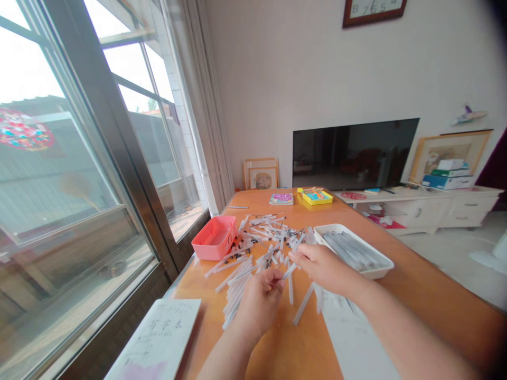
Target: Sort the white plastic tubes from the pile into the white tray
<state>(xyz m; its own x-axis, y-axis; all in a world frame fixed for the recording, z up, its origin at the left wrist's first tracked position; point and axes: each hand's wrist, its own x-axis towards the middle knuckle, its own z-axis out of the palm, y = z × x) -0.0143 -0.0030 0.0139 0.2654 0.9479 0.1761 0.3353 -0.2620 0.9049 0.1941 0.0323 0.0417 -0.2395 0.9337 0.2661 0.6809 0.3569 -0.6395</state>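
Observation:
My left hand is closed in a pinch at the lower end of a whitish pen barrel. The upper end of that barrel runs to my right hand, whose thumb and fingers are bent closed around it; its fingertips are partly hidden. Around and beyond both hands lies a loose heap of translucent pen barrels, with small black pen parts among them. To the right of my right hand, a white tray holds a row of greyish pens. A pink-red plastic basket stands left of the heap.
On the wooden table, a writing booklet lies at front left and a white paper sheet under my right forearm. Farther back are a purple booklet and a yellow box. A glass window runs along the left side.

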